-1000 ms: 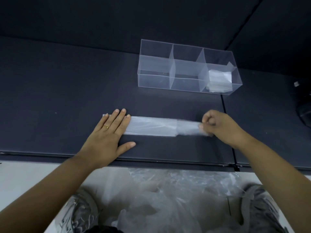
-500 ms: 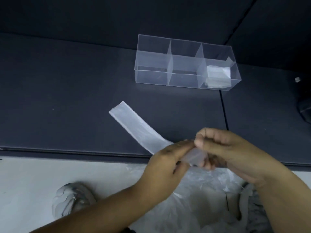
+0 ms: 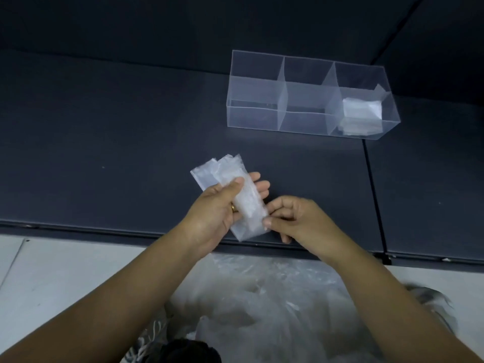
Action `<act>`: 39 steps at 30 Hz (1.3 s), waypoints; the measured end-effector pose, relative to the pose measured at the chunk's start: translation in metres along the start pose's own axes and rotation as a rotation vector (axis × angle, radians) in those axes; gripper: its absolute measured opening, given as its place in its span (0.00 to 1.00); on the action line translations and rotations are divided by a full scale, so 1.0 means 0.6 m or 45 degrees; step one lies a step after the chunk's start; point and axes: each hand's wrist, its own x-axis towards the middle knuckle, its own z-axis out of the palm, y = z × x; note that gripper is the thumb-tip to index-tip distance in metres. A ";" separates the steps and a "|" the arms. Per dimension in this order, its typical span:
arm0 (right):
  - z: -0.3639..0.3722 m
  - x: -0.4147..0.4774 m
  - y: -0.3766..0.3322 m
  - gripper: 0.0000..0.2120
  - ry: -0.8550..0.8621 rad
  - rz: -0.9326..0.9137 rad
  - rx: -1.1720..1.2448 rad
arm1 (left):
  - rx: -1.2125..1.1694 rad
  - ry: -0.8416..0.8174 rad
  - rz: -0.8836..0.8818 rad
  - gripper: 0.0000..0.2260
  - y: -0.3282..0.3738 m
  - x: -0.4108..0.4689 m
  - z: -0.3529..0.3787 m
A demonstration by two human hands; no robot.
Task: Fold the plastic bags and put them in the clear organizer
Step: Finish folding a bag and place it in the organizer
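At frame centre, the left hand point(image 3: 217, 213) holds a folded plastic bag point(image 3: 235, 197) between thumb and fingers, while the right hand point(image 3: 296, 218) pinches its lower edge.

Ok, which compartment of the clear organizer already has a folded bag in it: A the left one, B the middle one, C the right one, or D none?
C: white folded plastic sits in the right-end compartment of the clear organizer; the other two look empty.
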 end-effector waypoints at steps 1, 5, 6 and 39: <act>0.005 0.002 0.001 0.03 0.050 0.008 -0.031 | 0.008 0.027 -0.032 0.13 0.004 0.006 -0.006; 0.018 0.006 0.000 0.02 0.168 0.067 -0.076 | 0.112 0.191 -0.094 0.13 0.029 0.035 -0.035; 0.021 0.007 0.000 0.02 0.181 0.082 -0.090 | 0.132 0.236 -0.099 0.13 0.036 0.042 -0.041; 0.001 0.015 -0.038 0.26 -0.089 -0.156 -0.009 | 1.520 0.345 0.692 0.14 -0.038 -0.036 -0.063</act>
